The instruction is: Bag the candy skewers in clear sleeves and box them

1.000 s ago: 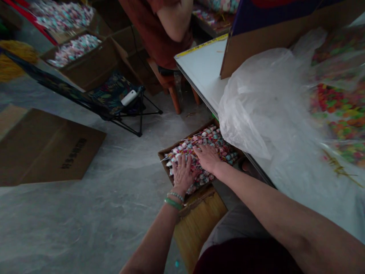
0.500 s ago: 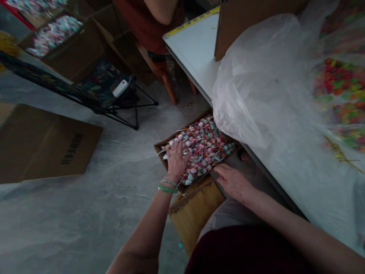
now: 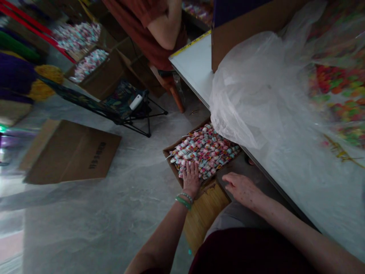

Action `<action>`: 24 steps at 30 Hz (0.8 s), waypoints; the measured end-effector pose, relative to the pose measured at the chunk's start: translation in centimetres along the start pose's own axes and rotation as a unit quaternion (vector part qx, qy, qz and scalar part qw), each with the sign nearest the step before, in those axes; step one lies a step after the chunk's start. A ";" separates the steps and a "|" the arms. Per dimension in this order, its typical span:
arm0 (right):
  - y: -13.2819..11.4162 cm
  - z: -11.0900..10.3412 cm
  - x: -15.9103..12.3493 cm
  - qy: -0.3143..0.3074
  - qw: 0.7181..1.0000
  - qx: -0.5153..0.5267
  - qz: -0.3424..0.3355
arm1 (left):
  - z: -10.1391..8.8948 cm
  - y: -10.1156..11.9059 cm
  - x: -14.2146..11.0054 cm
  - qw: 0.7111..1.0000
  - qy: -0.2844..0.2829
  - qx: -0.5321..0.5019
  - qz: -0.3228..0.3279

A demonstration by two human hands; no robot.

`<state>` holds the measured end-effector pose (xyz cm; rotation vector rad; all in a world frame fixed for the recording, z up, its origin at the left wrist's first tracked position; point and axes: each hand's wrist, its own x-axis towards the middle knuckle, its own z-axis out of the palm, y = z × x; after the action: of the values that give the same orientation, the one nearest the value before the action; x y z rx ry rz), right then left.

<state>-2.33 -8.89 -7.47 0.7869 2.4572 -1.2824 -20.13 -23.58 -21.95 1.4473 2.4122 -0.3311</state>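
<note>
My left hand [image 3: 191, 179] lies flat, fingers stretched, on wrapped lollipops [image 3: 205, 146] at the near edge of an open cardboard box [image 3: 169, 155]. The lollipops are pink, white and pale blue, with white sticks poking out in several directions. A green bangle and a beaded bracelet circle my left wrist. Just off the box's near right corner hovers my right hand [image 3: 241, 189], loosely bent, thumb and forefinger apart, with nothing visible in it. A wooden stool [image 3: 207, 207] stands between the box and my lap.
On the right, a white table [image 3: 191, 72] carries a clear plastic bag [image 3: 245, 87] and colourful candies [image 3: 336, 83]. A folding chair [image 3: 122, 99] holds a white phone [image 3: 136, 102]. Another cardboard box [image 3: 76, 152] sits on the floor; a person in a rust-coloured top [image 3: 142, 26] is beyond.
My left hand has slid from the left part of the lollipops toward the box's near edge, staying flat. My right hand keeps almost the same place. The view has shifted left.
</note>
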 end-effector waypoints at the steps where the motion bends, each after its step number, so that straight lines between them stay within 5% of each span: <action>1: 0.0 0.0 -0.2 -0.003 1.000 0.001 -0.003 | -0.6 0.0 0.1 1.000 -0.006 -0.004 -0.006; 9: 0.6 -0.5 -1.5 -0.021 1.000 -0.011 0.015 | -5.8 -4.3 2.1 0.998 0.044 -0.040 -0.022; 18: 0.5 0.0 -2.1 -0.034 0.999 -0.019 0.027 | -4.3 -5.1 5.1 0.992 0.017 -0.049 -0.119; 24: 0.7 -0.7 -2.6 -0.036 0.998 -0.036 0.031 | -5.2 -7.3 5.2 0.979 -0.016 -0.088 -0.181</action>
<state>0.23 -8.90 -6.38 0.7799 2.3889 -1.1725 -29.61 -20.90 -18.76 0.9204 2.5983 -0.2108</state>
